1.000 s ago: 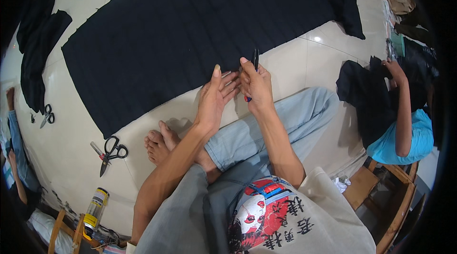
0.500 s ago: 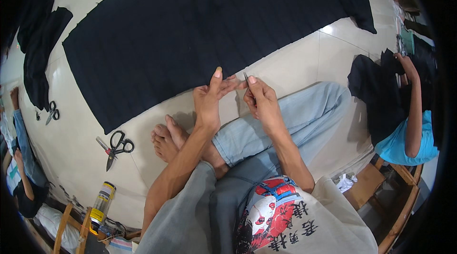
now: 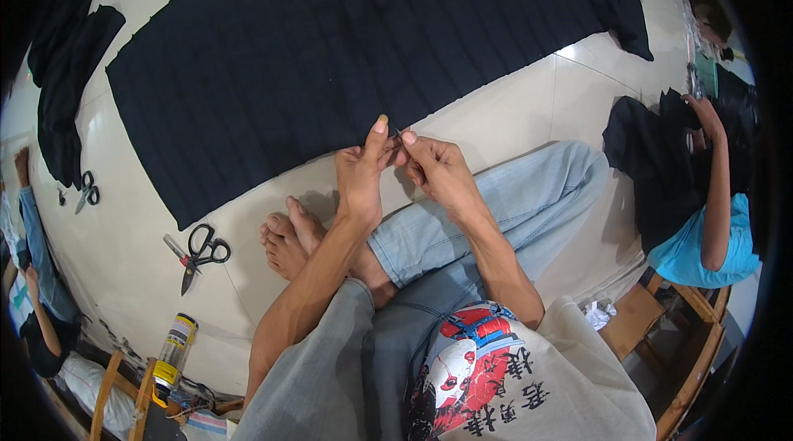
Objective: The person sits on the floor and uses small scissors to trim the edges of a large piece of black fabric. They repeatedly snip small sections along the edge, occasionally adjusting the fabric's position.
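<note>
A large black cloth [image 3: 330, 53] with faint ridges lies spread over the floor ahead of me. At its near edge is my left hand [image 3: 361, 181], thumb raised apart from the partly stretched fingers; whether they touch the cloth is unclear. Close against those fingertips, my right hand [image 3: 446, 181] pinches a small thin metal tool [image 3: 398, 132]. Only its dark pointed tip shows; the rest is hidden in my fingers. Black-handled scissors [image 3: 198, 258] lie on the floor left of my feet, crossing a small cutter with a red part [image 3: 174, 248].
Farther left lie another pair of scissors [image 3: 87, 192] and a black cloth heap [image 3: 70, 102]. A yellow-and-black spray can [image 3: 174, 357] stands at lower left. At right, a person in a blue sleeve [image 3: 702, 247] handles black cloth [image 3: 652, 168]. Another person [image 3: 49, 309] sits at far left.
My right hand has moved left with the small metal tool, up to my left fingertips. My left hand stays almost in place, its fingers slightly more drawn in.
</note>
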`<action>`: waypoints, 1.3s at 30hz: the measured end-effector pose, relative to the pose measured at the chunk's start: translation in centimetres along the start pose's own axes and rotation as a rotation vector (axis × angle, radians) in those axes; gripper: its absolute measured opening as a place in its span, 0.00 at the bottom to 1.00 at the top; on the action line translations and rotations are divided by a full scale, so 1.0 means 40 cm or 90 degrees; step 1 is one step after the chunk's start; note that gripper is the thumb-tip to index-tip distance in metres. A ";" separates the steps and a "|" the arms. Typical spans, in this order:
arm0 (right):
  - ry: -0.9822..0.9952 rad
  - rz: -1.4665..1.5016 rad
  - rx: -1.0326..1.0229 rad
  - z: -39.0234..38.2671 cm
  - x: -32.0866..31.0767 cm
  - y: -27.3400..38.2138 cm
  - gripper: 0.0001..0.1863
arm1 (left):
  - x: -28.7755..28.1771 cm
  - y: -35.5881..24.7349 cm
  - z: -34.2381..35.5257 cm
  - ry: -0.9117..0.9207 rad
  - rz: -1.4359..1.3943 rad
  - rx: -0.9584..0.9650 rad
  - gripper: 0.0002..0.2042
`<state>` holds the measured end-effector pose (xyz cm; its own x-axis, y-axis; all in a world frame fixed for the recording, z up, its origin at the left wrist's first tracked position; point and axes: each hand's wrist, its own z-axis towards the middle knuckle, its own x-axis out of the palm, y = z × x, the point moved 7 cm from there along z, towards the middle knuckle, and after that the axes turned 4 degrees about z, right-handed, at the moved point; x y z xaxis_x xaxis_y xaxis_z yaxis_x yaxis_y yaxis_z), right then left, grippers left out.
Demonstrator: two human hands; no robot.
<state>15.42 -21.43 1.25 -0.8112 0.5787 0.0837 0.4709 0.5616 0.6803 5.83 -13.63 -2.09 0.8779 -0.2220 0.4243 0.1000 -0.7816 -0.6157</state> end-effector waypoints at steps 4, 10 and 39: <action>-0.011 -0.009 0.010 -0.005 0.001 0.010 0.25 | -0.010 0.014 0.008 0.002 -0.004 -0.007 0.13; -0.012 -0.003 0.012 -0.001 -0.001 0.004 0.25 | -0.023 0.029 0.010 -0.017 0.008 -0.022 0.14; -0.184 0.128 -0.049 -0.017 -0.160 0.046 0.24 | 0.104 0.031 0.020 0.073 0.018 -0.042 0.19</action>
<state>21.22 -24.49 2.45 -0.5688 0.8223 0.0191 0.5744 0.3805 0.7248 9.99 -15.07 -1.61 0.8202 -0.3066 0.4830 0.0414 -0.8102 -0.5846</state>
